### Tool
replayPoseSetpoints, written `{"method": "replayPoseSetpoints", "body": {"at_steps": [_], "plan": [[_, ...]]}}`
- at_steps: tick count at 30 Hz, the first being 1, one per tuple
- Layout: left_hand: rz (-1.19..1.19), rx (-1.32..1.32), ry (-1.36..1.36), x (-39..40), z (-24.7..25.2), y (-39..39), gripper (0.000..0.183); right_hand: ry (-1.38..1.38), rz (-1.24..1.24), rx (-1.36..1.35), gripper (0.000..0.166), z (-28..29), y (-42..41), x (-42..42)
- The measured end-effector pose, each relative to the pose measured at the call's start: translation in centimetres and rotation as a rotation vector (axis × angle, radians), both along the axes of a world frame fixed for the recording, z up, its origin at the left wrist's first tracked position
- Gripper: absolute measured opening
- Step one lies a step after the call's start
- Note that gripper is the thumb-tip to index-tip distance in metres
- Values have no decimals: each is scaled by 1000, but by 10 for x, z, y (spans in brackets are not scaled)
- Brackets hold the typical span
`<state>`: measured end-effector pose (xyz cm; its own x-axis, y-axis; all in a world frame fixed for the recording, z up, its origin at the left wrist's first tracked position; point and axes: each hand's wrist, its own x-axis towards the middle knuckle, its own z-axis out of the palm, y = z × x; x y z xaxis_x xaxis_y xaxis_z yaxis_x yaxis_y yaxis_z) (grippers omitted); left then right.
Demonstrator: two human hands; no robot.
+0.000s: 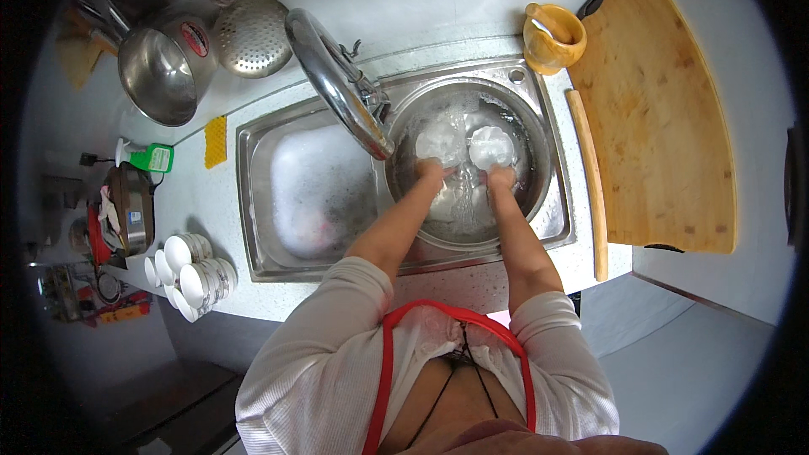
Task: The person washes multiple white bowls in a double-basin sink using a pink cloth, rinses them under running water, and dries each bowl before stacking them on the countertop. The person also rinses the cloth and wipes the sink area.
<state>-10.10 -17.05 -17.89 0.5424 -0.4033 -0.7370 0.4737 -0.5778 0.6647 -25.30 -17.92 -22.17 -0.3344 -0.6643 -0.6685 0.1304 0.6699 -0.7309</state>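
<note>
My left hand [430,169] grips a white dish [439,142] by its near edge, in the round metal basin [547,202] on the right of the sink. Beside it, my right hand [500,177] holds a white bowl [492,148] by the near rim. Clear, rippling water [464,212] fills the basin and blurs both dishes' outlines. More pale dishes seem to lie under the water nearer to me, but their shapes are unclear. My fingertips are partly hidden by the dishes and water.
The chrome faucet [338,91] arches left of my hands. Suds fill the left sink compartment [322,183]. Stacked white bowls [196,278] stand near the counter's left front. A wooden rolling pin [589,186], cutting board [663,126] and mortar [553,41] are on the right.
</note>
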Motion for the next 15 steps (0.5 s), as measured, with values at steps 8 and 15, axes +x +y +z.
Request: {"method": "replayPoseSetpoints", "body": {"at_steps": [8,15], "plan": [[-178,-232,120,4,40,12,55,-207,-28,-61,42,66,13,-1],[-446,-420,-363,18,84,26,50,258,115,-284,36,111,17,-6]]}}
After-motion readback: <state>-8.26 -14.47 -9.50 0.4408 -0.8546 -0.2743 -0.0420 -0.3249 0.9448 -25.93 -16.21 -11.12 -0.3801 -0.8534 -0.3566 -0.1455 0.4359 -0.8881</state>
